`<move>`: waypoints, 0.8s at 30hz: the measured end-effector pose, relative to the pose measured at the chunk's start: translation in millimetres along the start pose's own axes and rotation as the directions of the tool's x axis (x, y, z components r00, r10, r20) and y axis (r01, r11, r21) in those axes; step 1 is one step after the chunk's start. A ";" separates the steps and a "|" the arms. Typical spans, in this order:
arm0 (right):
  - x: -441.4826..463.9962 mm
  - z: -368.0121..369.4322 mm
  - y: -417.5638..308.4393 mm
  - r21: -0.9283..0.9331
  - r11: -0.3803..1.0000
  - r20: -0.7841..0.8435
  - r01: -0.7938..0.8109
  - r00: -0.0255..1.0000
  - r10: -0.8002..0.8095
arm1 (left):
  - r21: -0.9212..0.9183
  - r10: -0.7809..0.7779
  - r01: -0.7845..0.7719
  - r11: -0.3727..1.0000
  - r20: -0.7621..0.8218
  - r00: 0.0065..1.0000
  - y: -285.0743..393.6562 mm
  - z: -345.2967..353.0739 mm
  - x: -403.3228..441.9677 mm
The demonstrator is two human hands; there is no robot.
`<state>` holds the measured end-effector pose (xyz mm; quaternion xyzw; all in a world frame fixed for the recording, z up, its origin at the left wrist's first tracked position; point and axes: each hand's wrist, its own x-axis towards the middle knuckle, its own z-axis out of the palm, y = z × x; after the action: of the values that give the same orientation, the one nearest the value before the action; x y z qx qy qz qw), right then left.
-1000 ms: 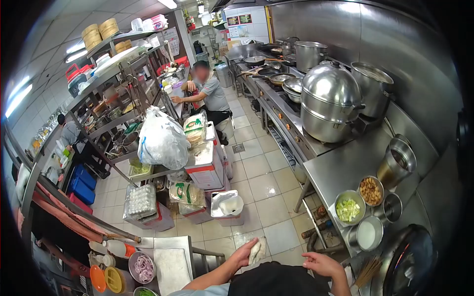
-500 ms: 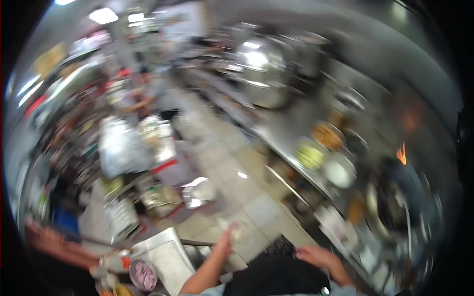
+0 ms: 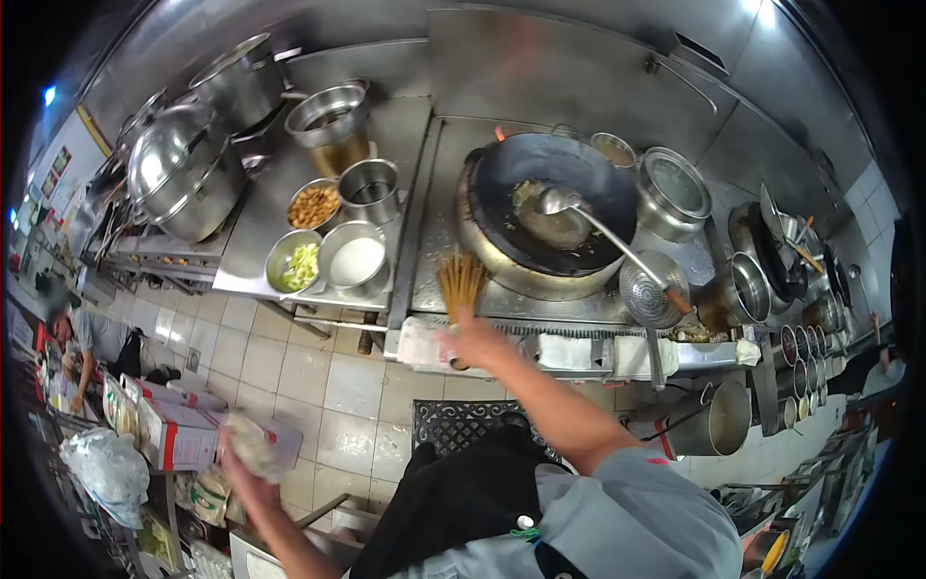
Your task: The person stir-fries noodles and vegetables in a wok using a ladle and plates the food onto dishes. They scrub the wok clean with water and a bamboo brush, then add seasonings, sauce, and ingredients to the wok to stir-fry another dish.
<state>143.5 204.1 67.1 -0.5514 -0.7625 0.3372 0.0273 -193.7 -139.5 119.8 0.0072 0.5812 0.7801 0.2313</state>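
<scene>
My left hand [image 3: 231, 452] is out at the lower left, closed on a pale cloth [image 3: 253, 446] that is smeared by motion. My right hand [image 3: 473, 340] rests at the stove's front edge, closed around the handle of a bamboo wok brush [image 3: 460, 282], with the bristles pointing away from me. Just left of that hand lies a folded white cloth [image 3: 422, 344]. Beyond the brush sits a large black wok [image 3: 497, 227] with a little cloudy liquid in it. A steel ladle [image 3: 617, 241] leans in the wok, its wooden handle end resting by a perforated skimmer [image 3: 651, 291].
To the left, the steel counter carries bowls of browned pieces [image 3: 313, 206], chopped greens [image 3: 294, 267] and white liquid [image 3: 354, 261]. A big lidded pot [image 3: 183, 169] stands farther left. Lidded pots [image 3: 675, 193] flank the wok's right. Another person [image 3: 92, 343] is at far left.
My view has swung right from the aisle to the stove. My right hand has moved from beside my apron to the bamboo brush. The left hand still holds the pale cloth.
</scene>
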 end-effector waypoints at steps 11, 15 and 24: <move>-58.0 -163.9 88.1 0.830 0.496 0.438 -0.254 0.847 -0.299 | 0.617 -0.678 -0.762 0.195 0.647 0.350 -178.1 304.1 -202.5; -103.4 -243.5 171.0 0.739 0.626 -0.017 0.247 0.937 -0.350 | 0.296 -0.760 -0.949 0.110 0.641 0.112 -223.0 447.8 -259.6; -145.6 -243.9 221.6 0.580 0.783 -0.058 0.223 0.971 -0.233 | 0.654 -0.675 0.321 0.685 0.736 -0.058 -240.1 423.1 -253.1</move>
<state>483.4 233.5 182.6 -0.4174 -0.6836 0.5533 0.2287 235.5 201.5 103.6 0.3101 0.3583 0.3516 0.8074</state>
